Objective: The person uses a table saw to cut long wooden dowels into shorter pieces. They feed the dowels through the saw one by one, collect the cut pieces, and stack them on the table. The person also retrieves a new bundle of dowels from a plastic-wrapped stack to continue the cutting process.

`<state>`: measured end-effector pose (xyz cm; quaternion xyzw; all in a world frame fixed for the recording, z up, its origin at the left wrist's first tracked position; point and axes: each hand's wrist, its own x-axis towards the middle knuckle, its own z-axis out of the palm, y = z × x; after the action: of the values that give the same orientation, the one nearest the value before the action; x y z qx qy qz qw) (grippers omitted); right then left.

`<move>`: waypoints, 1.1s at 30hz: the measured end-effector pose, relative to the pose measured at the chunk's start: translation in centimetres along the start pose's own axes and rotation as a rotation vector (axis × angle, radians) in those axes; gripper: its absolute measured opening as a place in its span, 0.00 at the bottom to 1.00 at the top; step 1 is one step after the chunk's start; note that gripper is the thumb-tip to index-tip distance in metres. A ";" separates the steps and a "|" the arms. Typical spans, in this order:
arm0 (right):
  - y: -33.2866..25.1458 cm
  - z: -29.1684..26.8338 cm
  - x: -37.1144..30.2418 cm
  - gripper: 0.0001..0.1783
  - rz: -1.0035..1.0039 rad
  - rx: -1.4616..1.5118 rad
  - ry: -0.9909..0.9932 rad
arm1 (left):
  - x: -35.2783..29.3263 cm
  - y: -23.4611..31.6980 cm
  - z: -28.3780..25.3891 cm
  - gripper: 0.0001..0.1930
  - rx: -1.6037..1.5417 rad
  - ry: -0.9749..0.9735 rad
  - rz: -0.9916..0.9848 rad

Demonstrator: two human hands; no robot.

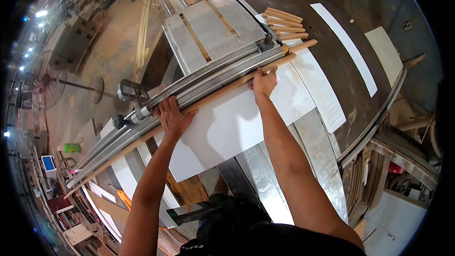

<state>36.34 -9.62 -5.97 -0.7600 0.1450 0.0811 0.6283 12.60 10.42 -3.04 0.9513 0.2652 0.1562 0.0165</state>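
Observation:
A long, thin wooden strip (pixel 220 92) lies along a metal fence (pixel 199 87), running from the lower left up to the right. My left hand (pixel 173 117) grips the strip and fence together, its fingers over the metal and its thumb along the wood. Closer to the strip's right end, my right hand (pixel 264 84) is closed around the wood, some fingers hidden beneath. Just beyond that end, a short wooden piece (pixel 303 45) lies at an angle. Under both hands is a white panel (pixel 222 142).
Several short wooden sticks (pixel 284 23) lie on the dark tabletop (pixel 332 33) beyond the fence. A slotted metal sliding table (pixel 215 31) stands behind it. A clamp-like metal handle (pixel 130 90) juts up left of my left hand. A standing fan (pixel 47 79) is at far left.

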 end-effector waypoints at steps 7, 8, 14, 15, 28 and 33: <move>0.4 0.5 0.3 0.16 -0.047 0.005 0.026 | 0.1 -0.3 0.5 0.48 0.024 0.042 0.018; 0.3 0.5 0.3 0.22 -0.029 0.009 0.013 | 0.1 -0.4 0.5 0.48 0.026 0.041 0.016; -0.2 0.6 0.4 0.38 0.014 0.008 -0.015 | 0.4 -0.3 0.4 0.48 0.024 -0.025 -0.028; -0.2 0.6 0.3 0.38 0.010 0.009 -0.011 | 0.4 -0.3 0.5 0.48 0.028 -0.026 -0.027; -0.8 0.7 0.0 0.23 0.001 -0.006 0.002 | 0.6 -0.2 0.7 0.48 0.030 -0.021 -0.024; -0.5 0.7 0.4 0.33 0.019 -0.001 -0.014 | 0.6 0.0 0.5 0.47 0.028 -0.032 -0.030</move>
<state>36.93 -8.88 -5.72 -0.7583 0.1479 0.0923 0.6281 13.25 10.81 -3.34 0.9498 0.2813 0.1369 0.0098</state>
